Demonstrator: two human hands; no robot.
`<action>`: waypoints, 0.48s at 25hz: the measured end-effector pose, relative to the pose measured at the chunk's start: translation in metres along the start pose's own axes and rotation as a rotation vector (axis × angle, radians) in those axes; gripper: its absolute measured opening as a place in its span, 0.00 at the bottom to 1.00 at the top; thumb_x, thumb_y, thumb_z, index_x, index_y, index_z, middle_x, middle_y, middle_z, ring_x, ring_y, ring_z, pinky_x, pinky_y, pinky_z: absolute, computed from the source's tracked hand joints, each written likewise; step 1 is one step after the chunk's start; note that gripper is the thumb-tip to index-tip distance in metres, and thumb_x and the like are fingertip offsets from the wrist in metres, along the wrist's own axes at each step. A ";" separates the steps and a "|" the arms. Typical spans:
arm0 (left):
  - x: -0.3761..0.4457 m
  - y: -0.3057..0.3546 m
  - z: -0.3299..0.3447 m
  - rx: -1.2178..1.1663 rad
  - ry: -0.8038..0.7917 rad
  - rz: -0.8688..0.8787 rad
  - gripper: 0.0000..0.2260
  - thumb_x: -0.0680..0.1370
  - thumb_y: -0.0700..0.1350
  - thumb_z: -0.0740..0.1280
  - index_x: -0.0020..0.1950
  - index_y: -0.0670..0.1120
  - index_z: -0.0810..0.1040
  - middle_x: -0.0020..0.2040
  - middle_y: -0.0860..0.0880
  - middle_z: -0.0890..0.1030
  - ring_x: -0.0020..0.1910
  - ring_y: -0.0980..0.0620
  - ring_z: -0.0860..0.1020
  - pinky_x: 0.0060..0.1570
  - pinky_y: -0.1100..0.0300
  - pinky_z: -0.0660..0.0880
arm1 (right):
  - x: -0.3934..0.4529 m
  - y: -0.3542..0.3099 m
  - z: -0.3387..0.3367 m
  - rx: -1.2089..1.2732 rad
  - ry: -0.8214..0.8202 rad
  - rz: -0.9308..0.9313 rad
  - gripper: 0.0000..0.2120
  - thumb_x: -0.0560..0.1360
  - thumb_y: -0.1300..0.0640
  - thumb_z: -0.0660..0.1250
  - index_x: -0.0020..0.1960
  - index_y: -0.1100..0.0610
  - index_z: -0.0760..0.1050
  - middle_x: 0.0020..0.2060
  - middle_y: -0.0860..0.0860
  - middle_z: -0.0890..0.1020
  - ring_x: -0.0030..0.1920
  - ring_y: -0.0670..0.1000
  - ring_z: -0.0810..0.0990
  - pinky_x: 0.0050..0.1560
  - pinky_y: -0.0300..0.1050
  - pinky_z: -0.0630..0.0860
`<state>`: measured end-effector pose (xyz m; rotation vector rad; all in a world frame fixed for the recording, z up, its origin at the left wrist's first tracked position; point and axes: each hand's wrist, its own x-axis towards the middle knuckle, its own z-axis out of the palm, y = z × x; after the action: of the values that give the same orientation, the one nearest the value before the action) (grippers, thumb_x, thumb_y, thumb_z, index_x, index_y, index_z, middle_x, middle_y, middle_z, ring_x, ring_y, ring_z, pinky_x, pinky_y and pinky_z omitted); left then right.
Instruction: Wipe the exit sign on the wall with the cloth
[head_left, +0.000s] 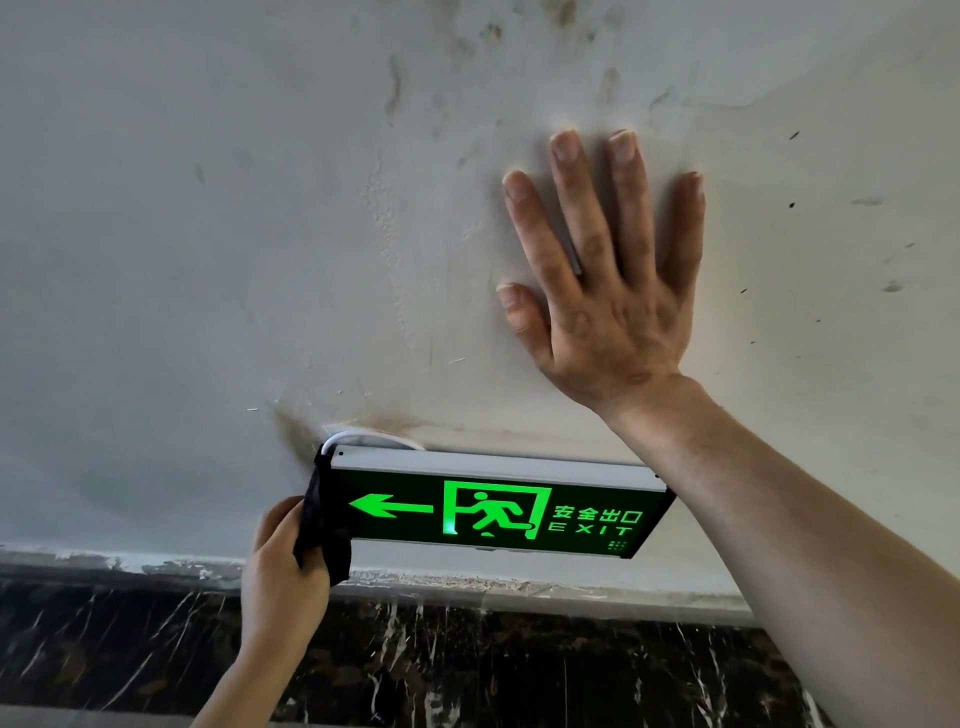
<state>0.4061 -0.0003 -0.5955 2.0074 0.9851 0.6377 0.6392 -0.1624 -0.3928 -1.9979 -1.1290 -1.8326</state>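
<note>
1. The wall (218, 249) carries everything here: pale plaster, smudged with brownish marks and a few dark specks.
2. The exit sign (493, 512) is mounted on it, low down, its green arrow pointing left, with a white cable (363, 435) looping from its top edge to the plaster.
3. The right hand (608, 291) lies flat on the plaster above the sign, fingers (566, 171) spread.
4. Below runs a dark marble skirting (467, 665).

A left hand (283, 561) presses a dark cloth (322, 530) against the lit exit sign's (493, 512) end. The right hand (608, 291) lies flat on the stained wall (208, 234).
</note>
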 end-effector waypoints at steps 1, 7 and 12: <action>0.000 -0.002 0.001 0.014 0.000 0.008 0.13 0.77 0.28 0.67 0.56 0.43 0.80 0.54 0.54 0.75 0.45 0.59 0.77 0.39 0.66 0.70 | 0.000 0.000 0.000 0.003 -0.004 0.000 0.29 0.78 0.40 0.54 0.76 0.49 0.59 0.73 0.51 0.61 0.74 0.56 0.55 0.73 0.62 0.47; 0.000 -0.015 0.010 0.070 -0.037 -0.011 0.11 0.77 0.29 0.68 0.56 0.41 0.80 0.55 0.51 0.75 0.44 0.50 0.79 0.41 0.59 0.75 | 0.001 0.000 0.000 0.000 0.000 0.002 0.29 0.78 0.41 0.54 0.76 0.49 0.59 0.73 0.51 0.61 0.74 0.56 0.54 0.74 0.62 0.47; -0.003 -0.031 0.022 0.111 -0.113 -0.212 0.08 0.78 0.32 0.67 0.47 0.45 0.79 0.44 0.47 0.81 0.34 0.51 0.79 0.30 0.62 0.71 | 0.000 -0.001 -0.001 -0.009 0.000 0.007 0.29 0.78 0.41 0.55 0.76 0.50 0.60 0.73 0.51 0.62 0.75 0.56 0.55 0.73 0.62 0.48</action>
<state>0.4064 -0.0003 -0.6336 1.9766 1.1664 0.3581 0.6376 -0.1620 -0.3929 -2.0035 -1.1148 -1.8377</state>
